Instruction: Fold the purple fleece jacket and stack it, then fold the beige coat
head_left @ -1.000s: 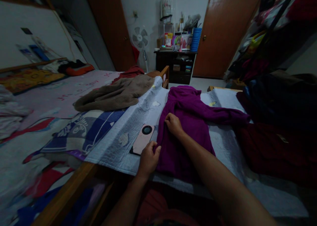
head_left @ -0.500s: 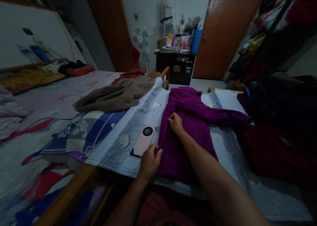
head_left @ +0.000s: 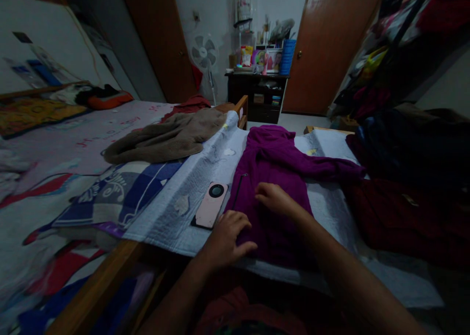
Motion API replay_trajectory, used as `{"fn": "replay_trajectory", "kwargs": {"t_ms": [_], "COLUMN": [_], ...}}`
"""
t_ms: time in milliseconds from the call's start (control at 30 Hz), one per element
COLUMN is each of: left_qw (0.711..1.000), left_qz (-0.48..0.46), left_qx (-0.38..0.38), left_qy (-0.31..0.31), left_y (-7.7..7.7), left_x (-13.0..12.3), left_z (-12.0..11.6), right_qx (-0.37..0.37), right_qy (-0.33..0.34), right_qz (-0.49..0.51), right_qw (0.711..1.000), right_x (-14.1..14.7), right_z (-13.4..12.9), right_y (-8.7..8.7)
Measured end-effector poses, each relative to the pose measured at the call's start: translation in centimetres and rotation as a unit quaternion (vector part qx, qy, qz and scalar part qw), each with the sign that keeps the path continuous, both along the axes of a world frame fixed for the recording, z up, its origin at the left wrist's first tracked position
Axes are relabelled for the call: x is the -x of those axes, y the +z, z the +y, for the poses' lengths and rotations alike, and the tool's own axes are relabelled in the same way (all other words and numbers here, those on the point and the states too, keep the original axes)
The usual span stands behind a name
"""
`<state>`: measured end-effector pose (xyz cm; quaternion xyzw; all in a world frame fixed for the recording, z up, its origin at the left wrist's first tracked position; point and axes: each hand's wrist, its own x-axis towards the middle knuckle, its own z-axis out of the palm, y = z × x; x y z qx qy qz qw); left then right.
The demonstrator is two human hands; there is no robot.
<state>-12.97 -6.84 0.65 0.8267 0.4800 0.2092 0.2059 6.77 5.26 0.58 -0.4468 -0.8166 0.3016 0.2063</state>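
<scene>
Beyond left hand (head_left: 228,237), fingers apart, and right hand (head_left: 276,198), grip unclear, over purple garment (head_left: 277,166): box (head_left: 258,98) in dark cabinet (head_left: 270,115).

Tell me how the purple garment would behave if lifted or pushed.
The purple garment would probably hang floppy: its sleeve lies in soft folds. It seems unlikely to roll, lying spread out. The strip along the dark zipper may bend less easily than the rest.
</scene>
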Motion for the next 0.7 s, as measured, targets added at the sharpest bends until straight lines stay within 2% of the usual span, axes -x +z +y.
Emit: {"fn": "replay_trajectory", "kwargs": {"t_ms": [100, 200, 267, 400, 467, 567, 633, 700], "left_qw": [0.996, 0.994, 0.995, 0.997, 0.991, 0.968, 0.959, 0.97], "left_qz": [0.054, 0.082, 0.08, 0.007, -0.071, -0.197, -0.235, -0.203], "left_qx": [0.046, 0.049, 0.05, 0.077, 0.106, 0.13, 0.121, 0.103], "left_qy": [-0.062, -0.056, -0.04, 0.005, 0.034, 0.087, 0.105, 0.084], "left_y": [-0.1, -1.1, -1.7, -1.4, -0.5, 0.5, 0.3, -0.6], "left_x": [0.1, 0.1, 0.0, 0.0, -0.1, -0.6, -1.4, -2.2], "left_z": [-0.3, -0.3, -0.2, 0.3, 0.5, 0.4, 0.1, -0.5], "right_qx": [0.004, -0.016, -0.031, -0.046, -0.046, -0.044, -0.04, -0.035], "right_qy": [0.013, 0.012, 0.019, 0.038, 0.043, 0.042, 0.043, 0.046], "right_qz": [-0.083, -0.115, -0.112, -0.096, -0.098, -0.1, -0.098, -0.095], "right_qw": [0.996, 0.993, 0.993, 0.994, 0.993, 0.993, 0.993, 0.994], "right_x": [-2.3, -3.8, -4.3, -4.8, -4.9, -4.9, -4.8, -4.9], "right_z": [-4.5, -8.0, -9.4, -10.4, -10.5, -10.4, -10.4, -10.4], "right_y": [0.6, 0.3, -0.1, -0.8, -0.9, -0.9, -0.9, -0.9]}}
